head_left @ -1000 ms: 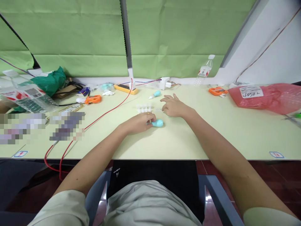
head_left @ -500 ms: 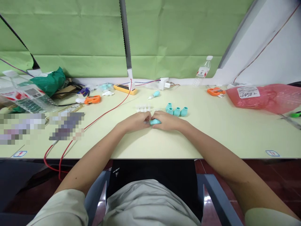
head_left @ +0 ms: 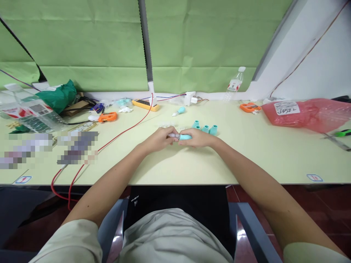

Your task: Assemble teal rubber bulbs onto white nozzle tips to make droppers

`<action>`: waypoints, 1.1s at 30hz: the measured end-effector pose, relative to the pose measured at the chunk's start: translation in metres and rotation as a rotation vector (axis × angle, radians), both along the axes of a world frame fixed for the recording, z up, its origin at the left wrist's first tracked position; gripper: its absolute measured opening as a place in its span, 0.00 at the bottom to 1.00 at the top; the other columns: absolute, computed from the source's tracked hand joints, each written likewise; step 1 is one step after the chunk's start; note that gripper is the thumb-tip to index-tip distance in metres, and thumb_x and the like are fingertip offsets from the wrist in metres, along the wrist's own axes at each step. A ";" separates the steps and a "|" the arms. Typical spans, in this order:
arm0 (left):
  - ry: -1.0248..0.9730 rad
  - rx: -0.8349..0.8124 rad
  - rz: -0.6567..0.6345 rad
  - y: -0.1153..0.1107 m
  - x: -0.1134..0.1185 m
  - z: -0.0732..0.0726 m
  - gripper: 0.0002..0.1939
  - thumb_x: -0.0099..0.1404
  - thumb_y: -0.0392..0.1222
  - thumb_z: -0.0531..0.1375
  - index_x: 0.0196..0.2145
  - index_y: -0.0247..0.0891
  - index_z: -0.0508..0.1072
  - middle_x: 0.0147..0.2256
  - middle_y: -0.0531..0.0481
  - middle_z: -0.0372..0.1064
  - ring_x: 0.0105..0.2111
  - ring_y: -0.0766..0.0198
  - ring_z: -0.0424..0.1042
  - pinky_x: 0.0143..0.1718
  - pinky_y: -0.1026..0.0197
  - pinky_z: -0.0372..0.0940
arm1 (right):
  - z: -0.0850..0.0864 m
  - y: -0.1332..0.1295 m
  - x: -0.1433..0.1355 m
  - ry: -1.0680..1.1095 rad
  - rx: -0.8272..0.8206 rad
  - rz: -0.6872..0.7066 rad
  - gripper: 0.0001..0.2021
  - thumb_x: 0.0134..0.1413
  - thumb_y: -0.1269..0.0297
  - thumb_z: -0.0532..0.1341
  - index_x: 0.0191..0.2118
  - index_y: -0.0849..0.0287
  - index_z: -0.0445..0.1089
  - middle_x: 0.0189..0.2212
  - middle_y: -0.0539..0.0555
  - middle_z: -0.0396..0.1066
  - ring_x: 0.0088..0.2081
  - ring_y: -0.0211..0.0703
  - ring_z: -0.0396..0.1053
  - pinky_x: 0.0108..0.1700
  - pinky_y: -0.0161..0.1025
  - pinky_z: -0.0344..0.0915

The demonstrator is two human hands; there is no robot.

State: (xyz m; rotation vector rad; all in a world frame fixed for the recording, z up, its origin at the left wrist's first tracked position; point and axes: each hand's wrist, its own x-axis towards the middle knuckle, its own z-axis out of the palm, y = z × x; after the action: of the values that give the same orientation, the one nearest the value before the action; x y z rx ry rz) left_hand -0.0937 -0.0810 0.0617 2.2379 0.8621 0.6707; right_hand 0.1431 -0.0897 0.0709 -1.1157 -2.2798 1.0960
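My left hand (head_left: 163,138) is closed on a small translucent white piece (head_left: 172,135) at the middle of the table. Facing it, my right hand (head_left: 196,137) grips a turquoise bulb-shaped piece (head_left: 185,137). The two pieces meet end to end between my fingers. Just beyond my right hand stand several turquoise hollow pieces (head_left: 213,129). Small clear parts (head_left: 166,124) lie behind my left hand, partly hidden by it. Farther back rests a turquoise bulb with a white tip (head_left: 179,111).
A yellow meter (head_left: 145,105) and a white plug adapter (head_left: 190,98) sit at the back. Orange tools (head_left: 108,117) lie left and right. A red cable (head_left: 124,130) crosses the left side. Bottles and a pink bag (head_left: 307,114) flank the table.
Both hands have shifted slightly up, and the turquoise piece has turned more level. The white piece at my left fingers now shows more clearly.
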 end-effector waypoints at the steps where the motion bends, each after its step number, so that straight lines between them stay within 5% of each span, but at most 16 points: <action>1: -0.029 -0.033 -0.012 0.000 0.000 0.000 0.08 0.68 0.44 0.60 0.43 0.40 0.72 0.36 0.50 0.77 0.33 0.63 0.76 0.32 0.63 0.67 | -0.001 0.001 0.001 0.003 0.018 0.012 0.15 0.56 0.51 0.65 0.39 0.59 0.74 0.29 0.48 0.67 0.27 0.36 0.61 0.29 0.35 0.59; 16: -0.295 -0.336 -0.122 0.002 0.004 -0.001 0.19 0.64 0.54 0.67 0.44 0.37 0.72 0.33 0.47 0.78 0.30 0.62 0.77 0.39 0.55 0.71 | -0.008 0.013 0.012 0.119 -0.109 0.067 0.15 0.55 0.51 0.67 0.39 0.59 0.74 0.30 0.49 0.66 0.29 0.38 0.64 0.27 0.36 0.66; 23: -0.410 -0.268 0.027 0.009 0.008 -0.005 0.15 0.58 0.46 0.71 0.36 0.36 0.73 0.29 0.52 0.72 0.26 0.67 0.70 0.29 0.62 0.66 | -0.007 0.013 0.013 0.134 -0.073 0.044 0.14 0.57 0.52 0.66 0.33 0.59 0.69 0.25 0.47 0.68 0.25 0.37 0.67 0.30 0.36 0.64; 27: -0.488 -0.240 0.085 0.012 0.007 -0.002 0.13 0.64 0.48 0.67 0.36 0.36 0.72 0.26 0.52 0.69 0.24 0.69 0.66 0.28 0.62 0.63 | -0.004 0.008 0.011 0.314 -0.118 0.029 0.13 0.59 0.54 0.66 0.34 0.59 0.68 0.23 0.47 0.68 0.26 0.38 0.68 0.33 0.38 0.68; 33: -0.597 -0.156 0.105 0.016 0.008 -0.007 0.20 0.71 0.59 0.58 0.43 0.38 0.65 0.40 0.46 0.72 0.34 0.66 0.75 0.38 0.59 0.71 | -0.016 0.009 -0.004 0.597 -0.198 -0.102 0.21 0.48 0.57 0.74 0.41 0.57 0.65 0.34 0.51 0.73 0.31 0.43 0.75 0.30 0.41 0.74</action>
State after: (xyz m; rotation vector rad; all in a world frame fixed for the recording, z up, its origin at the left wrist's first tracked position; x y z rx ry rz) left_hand -0.0856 -0.0649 0.0550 1.7129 0.6955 1.1956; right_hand 0.1390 -0.0804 0.0553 -0.8129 -1.6632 1.4083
